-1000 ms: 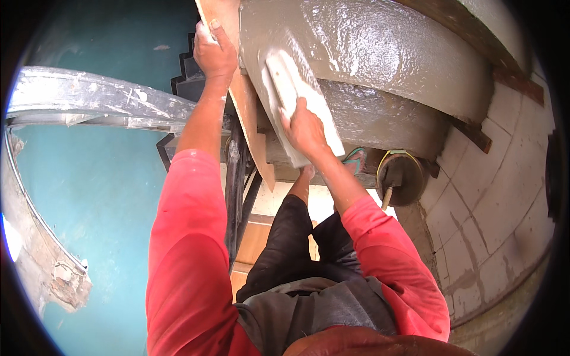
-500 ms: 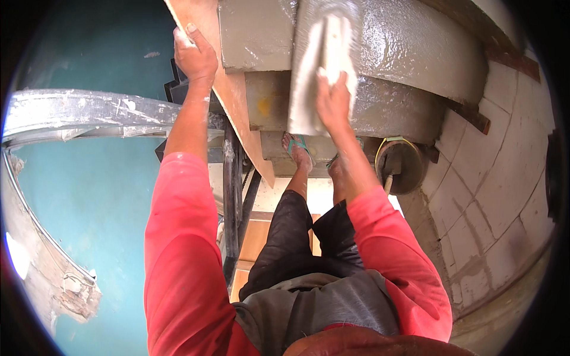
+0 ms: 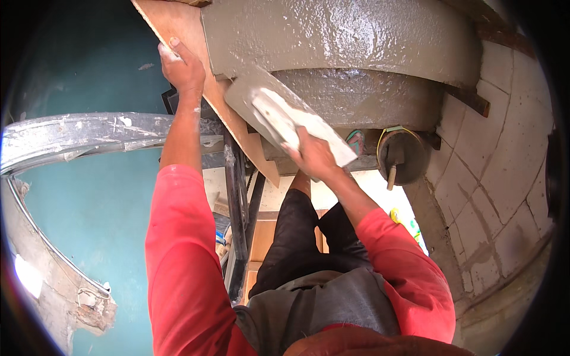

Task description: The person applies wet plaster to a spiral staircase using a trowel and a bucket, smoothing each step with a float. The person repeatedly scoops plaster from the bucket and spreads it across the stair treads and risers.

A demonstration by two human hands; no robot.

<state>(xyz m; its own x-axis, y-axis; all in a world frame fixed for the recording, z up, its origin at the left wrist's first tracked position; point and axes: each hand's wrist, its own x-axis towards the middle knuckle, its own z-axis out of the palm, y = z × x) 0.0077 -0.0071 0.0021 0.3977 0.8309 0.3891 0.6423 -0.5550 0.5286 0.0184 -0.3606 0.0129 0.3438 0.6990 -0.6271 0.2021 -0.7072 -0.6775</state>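
Held in your right hand (image 3: 316, 155), the trowel (image 3: 309, 118) slants near the board (image 3: 221, 102) and wet concrete (image 3: 356, 44); your left hand (image 3: 184, 70) grips the board by its edge.

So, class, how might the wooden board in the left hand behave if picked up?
The wooden board is probably fairly stiff, as it looks flat rather than sagging. Its thin edge suggests it may be light for its size.
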